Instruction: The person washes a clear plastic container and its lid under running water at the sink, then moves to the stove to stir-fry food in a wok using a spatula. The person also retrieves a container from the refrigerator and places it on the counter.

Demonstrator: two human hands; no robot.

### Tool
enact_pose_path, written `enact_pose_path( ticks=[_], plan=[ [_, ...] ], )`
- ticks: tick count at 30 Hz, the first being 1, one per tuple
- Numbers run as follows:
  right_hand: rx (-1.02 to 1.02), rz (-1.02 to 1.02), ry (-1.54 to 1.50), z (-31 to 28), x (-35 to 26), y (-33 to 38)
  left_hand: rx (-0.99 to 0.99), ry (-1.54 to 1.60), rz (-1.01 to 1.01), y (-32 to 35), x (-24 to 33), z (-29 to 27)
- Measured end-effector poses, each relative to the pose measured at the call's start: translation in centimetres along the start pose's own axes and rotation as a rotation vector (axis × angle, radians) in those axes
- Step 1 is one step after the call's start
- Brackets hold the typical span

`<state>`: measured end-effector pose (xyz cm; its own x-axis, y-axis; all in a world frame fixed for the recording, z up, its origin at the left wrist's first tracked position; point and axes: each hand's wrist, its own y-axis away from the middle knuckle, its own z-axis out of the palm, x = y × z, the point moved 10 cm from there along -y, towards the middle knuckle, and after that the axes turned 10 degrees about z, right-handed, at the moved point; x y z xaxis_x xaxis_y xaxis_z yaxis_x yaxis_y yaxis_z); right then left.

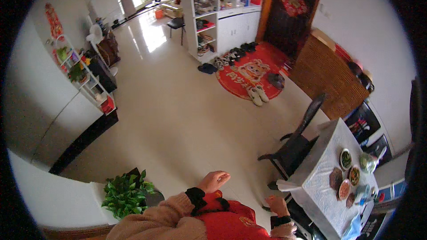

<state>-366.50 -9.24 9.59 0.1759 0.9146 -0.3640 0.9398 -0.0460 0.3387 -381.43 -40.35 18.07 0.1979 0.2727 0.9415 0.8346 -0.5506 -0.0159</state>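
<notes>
My left hand [214,181] is held out in front of my body above the tiled floor. Its fingers are curled together and nothing shows in them. On the other side of my red apron [233,215], my right hand [277,205] hangs near the corner of the dining table [307,195]. Its fingers look loosely closed, small and somewhat blurred, with no object visible in them. Both forearms wear fuzzy tan sleeves [155,213] with dark cuffs. Neither hand touches the table or the black chair [296,151] ahead of it.
Several dishes, including a bowl of greens [345,158], stand on the table's white cloth. A leafy potted plant [126,194] is at the lower left. Farther off lie a red round mat [231,80] with several shoes, a white shoe cabinet [238,29] and a dark door [291,15].
</notes>
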Motion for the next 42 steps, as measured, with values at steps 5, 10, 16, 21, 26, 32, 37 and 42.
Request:
enact_pose_path(
  ticks=[5,10,16,21,26,32,37,42],
  plan=[
    [-0.124,0.059,0.016,2.2,-3.1,-2.5,0.082,-0.021,0.037,-0.5,-2.1,-4.7],
    [-0.152,0.193,-0.021,1.0,-5.6,-4.2,0.125,-0.031,0.086,-1.4,-2.8,-7.6],
    [-0.163,-0.008,0.149,-0.2,-10.2,-5.0,0.178,0.03,0.097,-1.5,-3.2,-9.1],
    [-0.118,-0.109,0.164,-0.4,-11.8,-5.1,0.13,-0.023,0.053,-1.2,-3.8,-9.3],
    [-0.193,0.137,0.094,1.1,-8.4,-4.8,0.143,-0.034,0.08,-0.3,-3.1,-8.9],
    [-0.116,-0.089,0.126,1.8,-8.5,-2.5,0.132,-0.006,0.03,0.8,-3.2,-7.1],
    [-0.136,-0.166,0.219,3.3,-7.7,-1.0,0.086,0.04,-0.01,1.2,-3.0,-5.6],
    [-0.203,0.184,0.026,5.1,-3.8,-0.1,0.047,0.002,-0.033,1.4,-2.6,-4.6]
  ],
)
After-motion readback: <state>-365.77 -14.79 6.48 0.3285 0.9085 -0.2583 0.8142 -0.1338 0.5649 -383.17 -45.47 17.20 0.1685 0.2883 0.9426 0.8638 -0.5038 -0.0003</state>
